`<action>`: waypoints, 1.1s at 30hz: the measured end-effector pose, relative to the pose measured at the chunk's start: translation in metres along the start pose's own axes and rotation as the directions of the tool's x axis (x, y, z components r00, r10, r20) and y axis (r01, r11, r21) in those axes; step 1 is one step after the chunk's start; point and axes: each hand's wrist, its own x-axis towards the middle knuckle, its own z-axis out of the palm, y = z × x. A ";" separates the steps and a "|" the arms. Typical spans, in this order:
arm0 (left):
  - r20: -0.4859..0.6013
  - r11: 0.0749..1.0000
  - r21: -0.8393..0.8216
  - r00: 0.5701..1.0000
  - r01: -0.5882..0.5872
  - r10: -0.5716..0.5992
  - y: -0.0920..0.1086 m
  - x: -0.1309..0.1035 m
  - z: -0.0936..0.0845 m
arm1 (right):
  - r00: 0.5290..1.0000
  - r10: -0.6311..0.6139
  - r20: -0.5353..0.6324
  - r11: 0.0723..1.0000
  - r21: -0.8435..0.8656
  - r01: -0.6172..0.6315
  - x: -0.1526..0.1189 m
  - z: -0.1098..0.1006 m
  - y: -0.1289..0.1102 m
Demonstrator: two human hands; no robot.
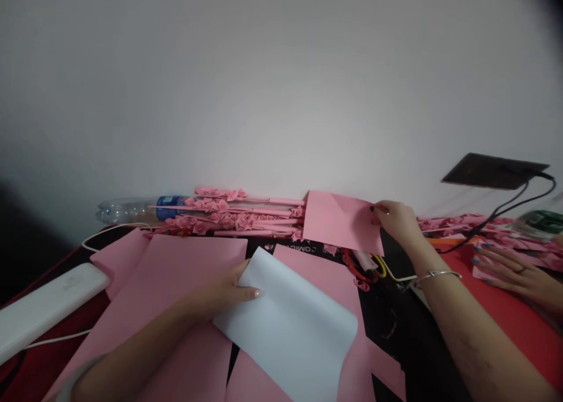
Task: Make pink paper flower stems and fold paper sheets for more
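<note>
My left hand grips a pale bluish-white sheet of paper by its upper left edge, thumb on top and fingers mostly hidden beneath. The sheet's right side curls over large pink sheets spread on the black surface. Farther back, my right hand, wearing a bracelet at the wrist, pinches the right edge of a pink sheet of paper. That sheet is tilted up near the wall, beside a pile of pink paper flowers on stems.
Red- and yellow-handled scissors lie under my right hand. A plastic bottle and a white power strip-like block are at left. At right, another person's hand rests on pink paper over a red surface. Cables hang from a dark panel.
</note>
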 end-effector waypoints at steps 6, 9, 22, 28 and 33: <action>-0.040 1.000 -0.011 0.999 0.001 -0.001 -0.001 0.000 0.000 | 0.991 0.088 -0.099 0.991 -0.091 -0.097 -0.012 0.009 0.006; -0.105 0.999 -0.028 0.994 -0.027 0.024 -0.005 0.002 -0.001 | 0.975 0.048 -0.218 0.997 0.062 -0.035 -0.034 0.007 -0.009; -0.303 0.976 -0.204 0.953 -0.078 0.013 0.004 0.004 0.006 | 0.864 -0.130 0.486 0.281 0.854 -0.438 -0.151 0.052 -0.085; -0.328 0.983 -0.166 0.944 -0.085 0.027 0.005 0.004 0.012 | 0.900 -0.084 0.428 0.240 0.885 -0.398 -0.155 0.068 -0.081; -0.317 0.978 -0.169 0.946 -0.118 0.060 0.006 0.004 0.013 | 0.913 -0.101 0.396 0.237 0.901 -0.364 -0.160 0.071 -0.082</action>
